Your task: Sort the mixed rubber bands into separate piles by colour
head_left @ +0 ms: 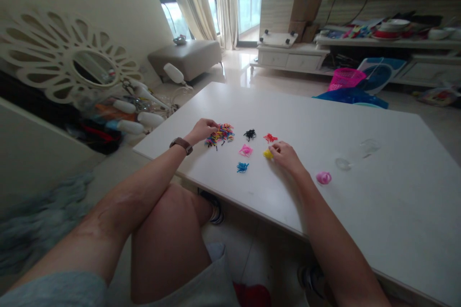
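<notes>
My left hand [204, 130], with a brown watch [182, 145] on its wrist, reaches into a heap of mixed-colour small rubber bands [225, 133]. Its fingertips are pinched together at the heap's near-left side; what they hold is too small to tell. Over a small yellow pile of bands [267, 154], my right hand [284, 154] has its fingers closed and touching the pile, partly covering it. Between the hands lie separate piles of black bands [249, 134], pink bands [246, 150] and blue bands [242, 167]. Red bands [270, 138] sit just beyond the yellow ones.
All the piles rest on a white table [306, 120]. Farther right on it are a pink-purple coiled item [323, 178], a clear round lid [343, 163] and a clear container [370, 147]. A pink basket [345, 79] stands beyond the table's far edge.
</notes>
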Demonstrator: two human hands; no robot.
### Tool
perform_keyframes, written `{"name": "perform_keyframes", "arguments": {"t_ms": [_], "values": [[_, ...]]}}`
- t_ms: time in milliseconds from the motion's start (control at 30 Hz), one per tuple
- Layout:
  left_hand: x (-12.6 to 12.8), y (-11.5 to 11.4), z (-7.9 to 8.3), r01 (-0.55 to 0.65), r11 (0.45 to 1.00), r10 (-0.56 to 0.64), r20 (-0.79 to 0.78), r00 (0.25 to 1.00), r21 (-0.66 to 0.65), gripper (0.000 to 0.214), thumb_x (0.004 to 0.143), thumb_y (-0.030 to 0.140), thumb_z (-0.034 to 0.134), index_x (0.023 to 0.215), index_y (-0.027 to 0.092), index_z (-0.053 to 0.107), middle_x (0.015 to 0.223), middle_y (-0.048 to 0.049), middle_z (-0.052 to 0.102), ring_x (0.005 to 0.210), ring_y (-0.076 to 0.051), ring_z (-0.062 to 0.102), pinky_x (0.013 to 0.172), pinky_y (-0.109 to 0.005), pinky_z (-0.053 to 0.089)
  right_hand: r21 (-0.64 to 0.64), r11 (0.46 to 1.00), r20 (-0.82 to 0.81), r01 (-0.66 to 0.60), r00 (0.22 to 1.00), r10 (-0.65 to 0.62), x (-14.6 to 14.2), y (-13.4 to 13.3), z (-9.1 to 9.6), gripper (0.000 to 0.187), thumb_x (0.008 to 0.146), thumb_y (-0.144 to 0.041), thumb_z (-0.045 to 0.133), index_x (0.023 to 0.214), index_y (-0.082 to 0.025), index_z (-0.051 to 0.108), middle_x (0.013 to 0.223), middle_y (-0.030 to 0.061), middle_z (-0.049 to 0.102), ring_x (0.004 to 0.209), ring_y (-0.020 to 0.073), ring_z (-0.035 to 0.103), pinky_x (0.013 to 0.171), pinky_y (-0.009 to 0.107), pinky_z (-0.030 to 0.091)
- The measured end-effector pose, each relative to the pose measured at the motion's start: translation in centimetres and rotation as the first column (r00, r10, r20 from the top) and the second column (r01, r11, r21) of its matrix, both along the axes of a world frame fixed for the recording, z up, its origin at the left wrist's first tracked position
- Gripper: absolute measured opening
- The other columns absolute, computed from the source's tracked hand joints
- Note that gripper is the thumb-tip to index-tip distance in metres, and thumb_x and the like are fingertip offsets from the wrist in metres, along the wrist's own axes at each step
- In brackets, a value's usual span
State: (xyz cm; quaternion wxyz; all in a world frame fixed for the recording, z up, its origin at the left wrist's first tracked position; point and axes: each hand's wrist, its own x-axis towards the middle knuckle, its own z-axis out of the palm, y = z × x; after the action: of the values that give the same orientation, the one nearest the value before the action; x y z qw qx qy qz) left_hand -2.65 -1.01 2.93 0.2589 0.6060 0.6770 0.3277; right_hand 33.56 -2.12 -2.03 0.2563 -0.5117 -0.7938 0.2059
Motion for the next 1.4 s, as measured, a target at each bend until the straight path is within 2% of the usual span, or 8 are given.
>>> {"name": "perform_keyframes", "arguments": {"t_ms": [100, 267, 500, 667, 867, 1100, 1233, 1400], "values": [[-0.7, -0.4, 0.0, -0.033, 0.998, 0.035, 0.051, 0.998, -0.057, 0.025, 0.066, 0.030, 0.075, 0.082, 0.012, 0.079, 0.068, -0.0068, 0.072, 0.063, -0.017, 0.063, 0.060, -0.026, 0.046, 0.016, 1.000, 0.002, 0.020, 1.000, -0.020, 0.1, 0.0, 0.0, 0.031, 0.095, -0.035, 0.049, 0.085, -0.017, 0.073, 0.090, 0.0085, 0.068, 0.084, 0.0200, 0.059, 0.079, 0.030, 0.042], [-1.6, -1.2, 0.2, -0.050, 0.990, 0.052, 0.013, 0.999, -0.129, 0.023, 0.064, 0.026, 0.075, 0.081, 0.012, 0.079, 0.065, -0.0061, 0.071, 0.060, -0.015, 0.060, 0.056, -0.025, 0.044, 0.070, 0.996, 0.026, 0.051, 0.998, -0.053, 0.3, 0.2, -0.3, 0.031, 0.095, -0.035, 0.049, 0.093, -0.018, 0.075, 0.098, 0.0105, 0.069, 0.093, 0.0235, 0.060, 0.087, 0.035, 0.043], [-3.3, -2.1, 0.0, -0.063, 0.970, 0.074, 0.037, 0.997, -0.234, 0.021, 0.057, 0.025, 0.081, 0.073, 0.011, 0.077, 0.061, -0.0064, 0.069, 0.056, -0.014, 0.057, 0.053, -0.025, 0.043, 0.114, 0.989, 0.020, 0.089, 0.996, -0.091, 0.4, 0.3, -0.3, 0.031, 0.095, -0.037, 0.049, 0.094, -0.017, 0.074, 0.101, 0.0115, 0.068, 0.096, 0.0254, 0.059, 0.093, 0.039, 0.045], [-3.9, -2.6, -0.5, 0.005, 0.950, 0.012, 0.053, 0.999, -0.311, 0.024, 0.053, 0.023, 0.083, 0.074, 0.013, 0.077, 0.063, -0.0051, 0.069, 0.055, -0.013, 0.056, 0.051, -0.023, 0.042, 0.122, 0.990, 0.004, 0.072, 0.997, -0.073, 0.4, 0.3, -0.4, 0.030, 0.095, -0.037, 0.050, 0.091, -0.019, 0.074, 0.098, 0.0105, 0.067, 0.097, 0.0255, 0.059, 0.094, 0.039, 0.044], [-3.8, -2.7, -1.3, 0.013, 0.963, -0.021, -0.028, 0.999, -0.268, 0.023, 0.057, 0.029, 0.081, 0.072, 0.013, 0.077, 0.061, -0.0043, 0.069, 0.056, -0.013, 0.057, 0.052, -0.022, 0.042, 0.121, 0.989, -0.003, 0.084, 0.996, -0.085, 0.2, 0.3, -0.4, 0.030, 0.094, -0.037, 0.050, 0.091, -0.019, 0.074, 0.099, 0.0104, 0.067, 0.099, 0.0258, 0.058, 0.095, 0.039, 0.044], [-4.0, -3.0, -1.0, 0.004, 0.974, -0.005, -0.002, 1.000, -0.227, 0.018, 0.059, 0.030, 0.078, 0.067, 0.015, 0.076, 0.056, -0.0046, 0.067, 0.051, -0.013, 0.054, 0.049, -0.023, 0.039, 0.107, 0.991, -0.004, 0.080, 0.997, -0.080, 0.0, 0.1, 0.0, 0.030, 0.095, -0.037, 0.051, 0.091, -0.019, 0.074, 0.100, 0.0106, 0.067, 0.099, 0.0256, 0.058, 0.094, 0.038, 0.044], [-4.0, -2.8, -1.0, -0.031, 0.971, 0.041, 0.038, 0.998, -0.236, 0.024, 0.058, 0.035, 0.082, 0.070, 0.014, 0.077, 0.061, -0.0074, 0.070, 0.055, -0.015, 0.059, 0.050, -0.023, 0.039, 0.114, 0.990, -0.004, 0.081, 0.997, -0.082, 0.0, 0.1, 0.1, 0.030, 0.095, -0.036, 0.051, 0.091, -0.018, 0.075, 0.100, 0.0108, 0.068, 0.099, 0.0260, 0.059, 0.095, 0.039, 0.043], [-4.1, -2.7, -1.2, -0.022, 0.976, 0.029, 0.027, 0.999, -0.214, 0.032, 0.058, 0.041, 0.085, 0.071, 0.013, 0.076, 0.061, -0.0066, 0.070, 0.055, -0.014, 0.057, 0.051, -0.023, 0.040, 0.111, 0.990, -0.004, 0.084, 0.996, -0.085, -0.1, 0.0, 0.1, 0.029, 0.095, -0.035, 0.051, 0.091, -0.018, 0.075, 0.101, 0.0114, 0.068, 0.100, 0.0259, 0.060, 0.094, 0.038, 0.044]]}}
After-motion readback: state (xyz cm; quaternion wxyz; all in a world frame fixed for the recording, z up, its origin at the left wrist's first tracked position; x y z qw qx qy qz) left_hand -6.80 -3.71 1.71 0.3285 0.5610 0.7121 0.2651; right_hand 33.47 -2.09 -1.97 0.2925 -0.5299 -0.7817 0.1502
